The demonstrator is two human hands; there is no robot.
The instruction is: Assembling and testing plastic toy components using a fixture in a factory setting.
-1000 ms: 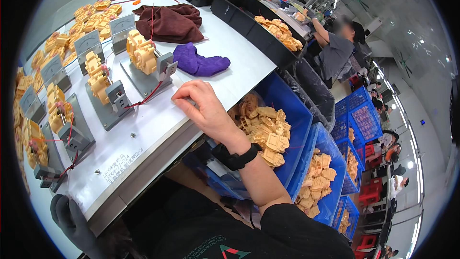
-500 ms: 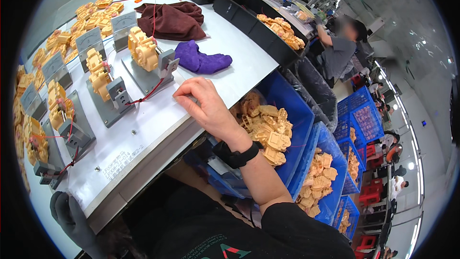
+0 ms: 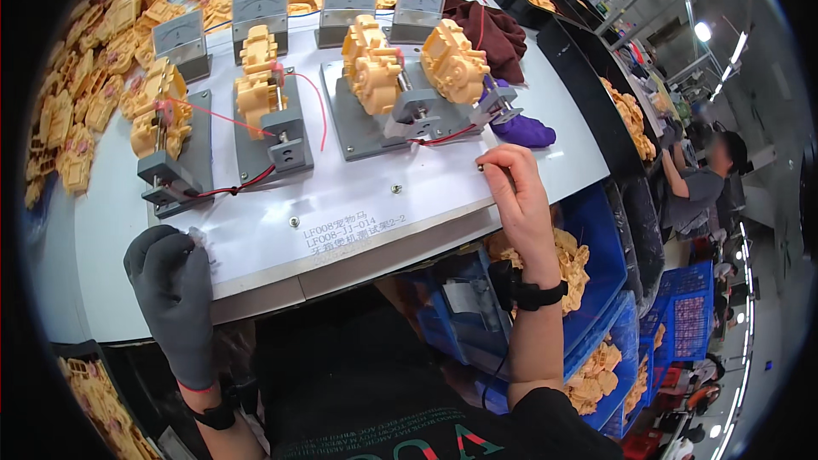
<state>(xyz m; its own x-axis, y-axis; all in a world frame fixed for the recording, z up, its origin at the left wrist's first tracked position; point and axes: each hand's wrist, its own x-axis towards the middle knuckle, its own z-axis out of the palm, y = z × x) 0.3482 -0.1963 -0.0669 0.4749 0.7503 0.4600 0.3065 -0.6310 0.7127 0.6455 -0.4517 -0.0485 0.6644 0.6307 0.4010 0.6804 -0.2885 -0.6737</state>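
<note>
Turned since the earlier frame, the view shows more of the left hand [image 3: 173,285], curled at the tabletop's [image 3: 569,162] front edge; right hand [image 3: 521,200] well apart, grips unclear. Yellow housings [image 3: 371,72] stand farther back; best not snag wires [image 3: 256,179].

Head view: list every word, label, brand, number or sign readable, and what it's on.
White sheet on the table: several lines of dark print, readable but not copied here; the faint lowest line is blurred.
Meters: scale markings on their faces, too small to read.
Black shirt: small lettering and large characters cut off by the picture edge, not copied.
</note>
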